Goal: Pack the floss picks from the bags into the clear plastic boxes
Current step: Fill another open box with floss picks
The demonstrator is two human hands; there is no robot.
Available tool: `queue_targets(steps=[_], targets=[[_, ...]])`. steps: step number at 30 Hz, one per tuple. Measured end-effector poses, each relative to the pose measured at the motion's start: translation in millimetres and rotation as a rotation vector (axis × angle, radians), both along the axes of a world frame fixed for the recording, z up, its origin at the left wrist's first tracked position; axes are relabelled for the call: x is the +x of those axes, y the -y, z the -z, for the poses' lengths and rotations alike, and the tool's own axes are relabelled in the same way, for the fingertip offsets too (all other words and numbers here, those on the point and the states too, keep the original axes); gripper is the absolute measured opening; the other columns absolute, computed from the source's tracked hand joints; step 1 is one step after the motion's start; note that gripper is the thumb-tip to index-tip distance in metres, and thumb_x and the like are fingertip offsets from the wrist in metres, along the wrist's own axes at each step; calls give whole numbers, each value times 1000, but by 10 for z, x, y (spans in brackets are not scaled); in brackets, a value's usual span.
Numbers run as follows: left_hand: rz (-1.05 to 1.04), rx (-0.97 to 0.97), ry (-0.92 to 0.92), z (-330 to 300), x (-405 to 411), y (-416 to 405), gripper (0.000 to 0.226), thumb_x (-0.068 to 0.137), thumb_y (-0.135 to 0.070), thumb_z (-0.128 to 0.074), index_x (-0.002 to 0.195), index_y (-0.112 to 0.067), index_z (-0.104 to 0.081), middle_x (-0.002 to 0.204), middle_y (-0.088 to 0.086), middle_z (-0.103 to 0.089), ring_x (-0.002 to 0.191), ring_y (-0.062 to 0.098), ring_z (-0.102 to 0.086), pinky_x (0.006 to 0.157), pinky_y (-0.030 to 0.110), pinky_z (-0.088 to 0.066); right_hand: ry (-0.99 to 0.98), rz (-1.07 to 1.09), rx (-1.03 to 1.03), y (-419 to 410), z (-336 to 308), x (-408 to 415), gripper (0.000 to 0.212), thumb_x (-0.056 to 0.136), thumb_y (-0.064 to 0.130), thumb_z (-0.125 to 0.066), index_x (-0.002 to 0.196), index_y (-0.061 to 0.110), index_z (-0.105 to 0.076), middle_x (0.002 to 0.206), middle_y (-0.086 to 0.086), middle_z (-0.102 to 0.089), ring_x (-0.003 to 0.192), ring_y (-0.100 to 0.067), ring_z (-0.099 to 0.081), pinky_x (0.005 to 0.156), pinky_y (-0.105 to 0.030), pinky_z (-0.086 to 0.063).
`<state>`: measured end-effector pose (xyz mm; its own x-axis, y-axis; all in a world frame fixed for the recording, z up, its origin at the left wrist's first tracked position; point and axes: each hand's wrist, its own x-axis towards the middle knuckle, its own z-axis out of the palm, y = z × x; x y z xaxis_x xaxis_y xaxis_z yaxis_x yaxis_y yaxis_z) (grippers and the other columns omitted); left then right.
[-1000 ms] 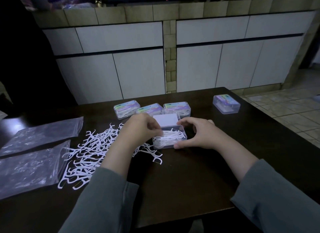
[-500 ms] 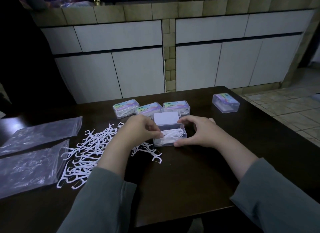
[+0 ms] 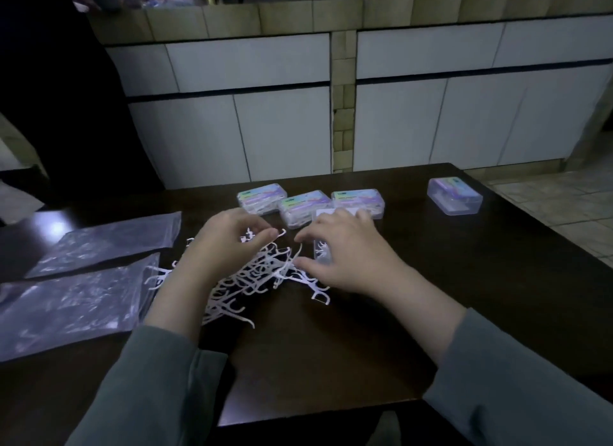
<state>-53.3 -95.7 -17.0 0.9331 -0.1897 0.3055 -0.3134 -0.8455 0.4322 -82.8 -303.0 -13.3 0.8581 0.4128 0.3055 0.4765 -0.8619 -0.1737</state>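
A loose pile of white floss picks (image 3: 245,283) lies on the dark table (image 3: 331,346). My left hand (image 3: 225,246) hovers over the pile with curled fingers and pinches a floss pick (image 3: 281,232) between thumb and forefinger. My right hand (image 3: 345,256) reaches into the pile's right edge, thumb and forefinger curled round a curved pick (image 3: 296,254). The open clear box (image 3: 321,254) with picks inside sits mostly hidden under my right hand. Three closed filled boxes (image 3: 303,206) stand in a row behind my hands.
Two clear plastic bags (image 3: 73,306) lie flat at the left of the table. Another closed clear box (image 3: 454,196) sits alone at the far right. White cabinet doors (image 3: 282,130) stand behind the table; tiled floor (image 3: 564,206) shows at the right.
Both hands left the open box and moved left to the pile. The left hand has lifted off the box's left side; the right hand crossed over the box to the picks.
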Motion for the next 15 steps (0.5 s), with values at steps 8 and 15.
queue_targets(steps=[8,15], targets=[[-235,81,-283,107,-64,-816,76,69,-73,-63,133,-32,-55,138,1,-47,127,19,-45,103,39,-39,-62,107,-184,-756,64,468,51,96,53,-42,131,21,-58,131,-6,-56,124,-25,-44,100,-47,-29],[-431,247,-276,189,12,-856,80,76,-79,-46,124,-17,-63,129,8,-55,115,26,-55,91,36,-48,-152,238,-306,-1048,147,687,74,93,68,-29,125,10,-61,144,-17,-44,136,-32,-34,109,-53,-19]])
